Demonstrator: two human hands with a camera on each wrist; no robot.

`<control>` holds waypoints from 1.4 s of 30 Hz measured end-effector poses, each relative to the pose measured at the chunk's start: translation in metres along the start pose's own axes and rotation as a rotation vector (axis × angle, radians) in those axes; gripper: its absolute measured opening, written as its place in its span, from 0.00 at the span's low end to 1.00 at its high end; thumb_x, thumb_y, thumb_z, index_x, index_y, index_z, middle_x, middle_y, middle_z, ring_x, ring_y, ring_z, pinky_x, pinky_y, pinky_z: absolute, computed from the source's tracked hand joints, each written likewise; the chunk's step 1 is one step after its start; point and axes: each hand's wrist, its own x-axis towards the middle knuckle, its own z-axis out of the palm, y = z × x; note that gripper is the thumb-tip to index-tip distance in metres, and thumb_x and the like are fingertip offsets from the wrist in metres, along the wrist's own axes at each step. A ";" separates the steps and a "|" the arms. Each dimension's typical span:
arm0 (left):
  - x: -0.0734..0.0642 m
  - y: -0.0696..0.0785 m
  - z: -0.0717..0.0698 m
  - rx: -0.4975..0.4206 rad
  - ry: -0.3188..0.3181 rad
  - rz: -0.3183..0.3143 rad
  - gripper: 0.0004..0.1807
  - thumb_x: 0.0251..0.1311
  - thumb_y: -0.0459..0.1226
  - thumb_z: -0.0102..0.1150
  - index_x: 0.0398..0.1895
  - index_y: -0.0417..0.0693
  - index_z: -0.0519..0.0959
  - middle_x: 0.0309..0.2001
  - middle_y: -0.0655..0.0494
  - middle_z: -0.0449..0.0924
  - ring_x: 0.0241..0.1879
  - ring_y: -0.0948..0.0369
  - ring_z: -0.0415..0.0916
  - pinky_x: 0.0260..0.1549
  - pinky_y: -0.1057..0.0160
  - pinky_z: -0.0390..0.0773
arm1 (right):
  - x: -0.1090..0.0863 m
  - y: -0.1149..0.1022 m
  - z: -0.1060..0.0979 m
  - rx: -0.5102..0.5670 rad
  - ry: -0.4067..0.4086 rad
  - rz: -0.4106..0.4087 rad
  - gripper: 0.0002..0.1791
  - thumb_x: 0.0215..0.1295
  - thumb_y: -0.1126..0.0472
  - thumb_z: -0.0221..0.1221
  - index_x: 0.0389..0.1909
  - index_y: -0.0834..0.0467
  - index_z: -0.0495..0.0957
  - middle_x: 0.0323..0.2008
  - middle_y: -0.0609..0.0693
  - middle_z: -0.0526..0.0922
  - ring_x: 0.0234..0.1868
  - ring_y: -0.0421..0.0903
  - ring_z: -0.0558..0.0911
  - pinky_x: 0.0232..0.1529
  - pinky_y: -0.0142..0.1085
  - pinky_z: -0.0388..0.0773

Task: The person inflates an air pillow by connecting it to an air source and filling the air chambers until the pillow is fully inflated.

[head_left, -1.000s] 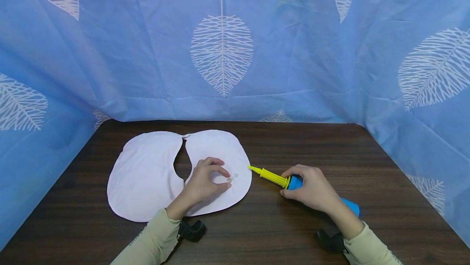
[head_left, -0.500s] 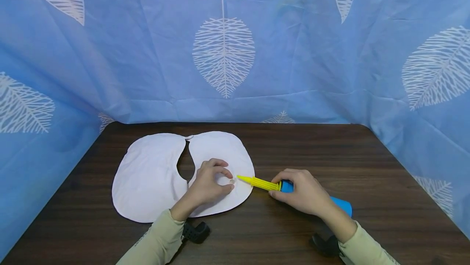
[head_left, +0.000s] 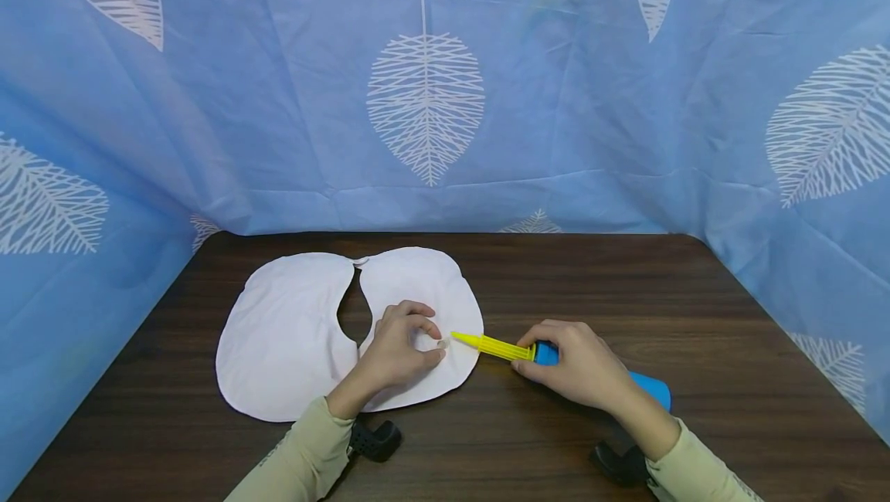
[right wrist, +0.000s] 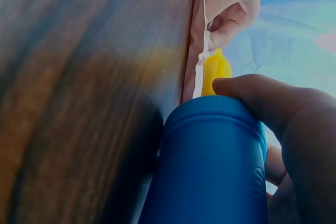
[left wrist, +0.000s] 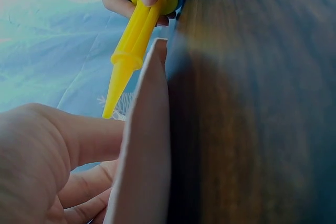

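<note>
A flat white U-shaped inflatable neck pillow (head_left: 285, 332) lies on the table, its two lobes meeting at a small tab at the far side. My left hand (head_left: 399, 347) reaches over the right lobe, thumb and forefinger pinching a small clear valve (head_left: 442, 344). My right hand (head_left: 580, 363) grips a blue and yellow hand pump (right wrist: 210, 171) by its blue barrel. The pump's yellow nozzle (head_left: 497, 347) points left over the pillow's edge, its tip close to the valve and the left fingertips. In the left wrist view, the pillow's edge (left wrist: 144, 145) hides part of the left fingers.
The dark wooden table (head_left: 591, 278) spreads around the pillow and pump. A blue curtain (head_left: 292, 85) with white leaf prints encloses the back and both sides. Black wrist mounts (head_left: 375, 440) sit under both forearms.
My right hand has brought the pump left, so its nozzle tip passed from the pillow's edge to beside the valve. Over the last half second both hands have stayed nearly still.
</note>
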 end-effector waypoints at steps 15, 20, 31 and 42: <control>-0.002 -0.001 0.001 -0.007 0.034 -0.003 0.07 0.52 0.33 0.79 0.29 0.48 0.87 0.57 0.49 0.84 0.62 0.46 0.72 0.62 0.43 0.64 | 0.001 -0.005 0.000 0.026 -0.032 -0.002 0.07 0.63 0.48 0.76 0.38 0.40 0.89 0.40 0.39 0.89 0.29 0.34 0.73 0.31 0.31 0.72; -0.002 -0.002 0.001 -0.012 0.043 0.009 0.07 0.52 0.31 0.79 0.30 0.48 0.88 0.55 0.49 0.84 0.62 0.46 0.72 0.62 0.43 0.65 | 0.001 -0.009 0.002 0.034 -0.045 -0.013 0.06 0.63 0.47 0.76 0.38 0.39 0.89 0.36 0.35 0.86 0.27 0.34 0.71 0.29 0.31 0.69; -0.002 0.000 -0.001 -0.030 0.053 0.010 0.06 0.52 0.34 0.78 0.32 0.53 0.89 0.44 0.55 0.87 0.55 0.52 0.74 0.60 0.46 0.67 | 0.000 -0.008 0.004 0.032 -0.037 -0.007 0.05 0.64 0.48 0.75 0.38 0.39 0.89 0.37 0.36 0.86 0.27 0.34 0.71 0.29 0.31 0.70; -0.002 0.000 -0.001 -0.030 0.064 0.010 0.03 0.56 0.33 0.73 0.30 0.52 0.89 0.31 0.63 0.84 0.46 0.60 0.73 0.54 0.56 0.73 | 0.000 -0.010 0.004 0.009 -0.031 0.008 0.05 0.63 0.49 0.75 0.38 0.39 0.89 0.36 0.36 0.86 0.25 0.35 0.69 0.28 0.31 0.68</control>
